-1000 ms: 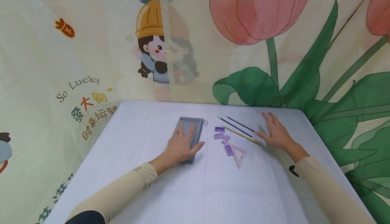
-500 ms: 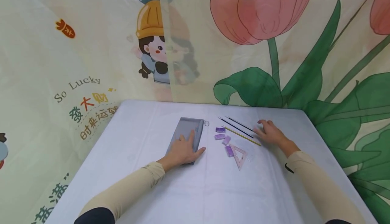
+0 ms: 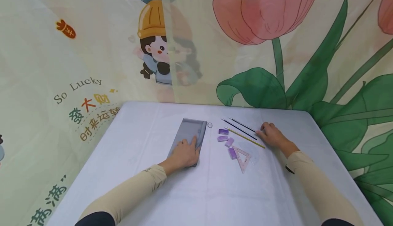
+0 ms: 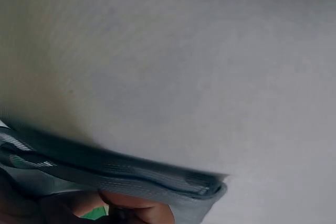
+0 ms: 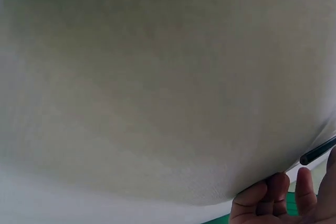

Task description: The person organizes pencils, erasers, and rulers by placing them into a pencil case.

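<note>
A grey zippered pencil case (image 3: pixel 191 125) lies flat on the white table. My left hand (image 3: pixel 184 152) rests on its lower part, index finger extended and thumb by the zipper side; the left wrist view shows fingers close to the zipper (image 4: pixel 105 166). At the right, my right hand (image 3: pixel 273 136) is at the near end of a dark pencil (image 3: pixel 242 125), fingers bent. In the right wrist view the dark pencil's end (image 5: pixel 315 153) lies beside the thumb, with a gap to the other fingers. A second dark pencil (image 3: pixel 239 129) and a yellow pencil (image 3: pixel 245 138) lie alongside.
Several purple erasers, such as one eraser (image 3: pixel 223 131), lie between the case and the pencils. Nearer are a pink set square (image 3: pixel 242 159) and a clear protractor (image 3: pixel 253 154). A patterned cloth (image 3: pixel 190 93) hangs behind the table's far edge.
My right hand has come down to the dark pencil's end and its fingers have drawn in. The left thumb, spread out before, has moved in towards the index finger.
</note>
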Available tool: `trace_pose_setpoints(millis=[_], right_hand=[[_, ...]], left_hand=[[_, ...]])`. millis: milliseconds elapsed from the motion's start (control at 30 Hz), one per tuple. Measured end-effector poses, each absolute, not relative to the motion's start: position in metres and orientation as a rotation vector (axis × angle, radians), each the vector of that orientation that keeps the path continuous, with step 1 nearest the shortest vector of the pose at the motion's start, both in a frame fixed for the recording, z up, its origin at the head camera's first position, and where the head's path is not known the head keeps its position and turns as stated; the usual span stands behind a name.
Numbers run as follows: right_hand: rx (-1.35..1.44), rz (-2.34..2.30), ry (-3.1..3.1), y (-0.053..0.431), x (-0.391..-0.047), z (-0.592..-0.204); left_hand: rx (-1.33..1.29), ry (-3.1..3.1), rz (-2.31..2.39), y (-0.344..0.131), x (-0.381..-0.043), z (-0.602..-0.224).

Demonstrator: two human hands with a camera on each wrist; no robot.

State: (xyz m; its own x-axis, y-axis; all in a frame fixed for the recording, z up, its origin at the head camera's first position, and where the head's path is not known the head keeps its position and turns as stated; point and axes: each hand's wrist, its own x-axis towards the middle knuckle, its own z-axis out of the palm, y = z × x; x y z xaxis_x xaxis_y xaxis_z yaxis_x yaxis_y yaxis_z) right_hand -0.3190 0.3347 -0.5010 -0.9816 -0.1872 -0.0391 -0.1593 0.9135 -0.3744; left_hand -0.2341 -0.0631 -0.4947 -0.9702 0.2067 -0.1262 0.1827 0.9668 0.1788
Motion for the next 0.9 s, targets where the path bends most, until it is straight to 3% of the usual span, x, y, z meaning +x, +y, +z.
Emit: trace_pose_setpoints(millis=[900], right_hand=[[-0.366,-0.092,2.922,0.327,-0.313,-0.491]], left_hand=[[0.328,2.659,0.791,-0.092,-0.252,-0.481]])
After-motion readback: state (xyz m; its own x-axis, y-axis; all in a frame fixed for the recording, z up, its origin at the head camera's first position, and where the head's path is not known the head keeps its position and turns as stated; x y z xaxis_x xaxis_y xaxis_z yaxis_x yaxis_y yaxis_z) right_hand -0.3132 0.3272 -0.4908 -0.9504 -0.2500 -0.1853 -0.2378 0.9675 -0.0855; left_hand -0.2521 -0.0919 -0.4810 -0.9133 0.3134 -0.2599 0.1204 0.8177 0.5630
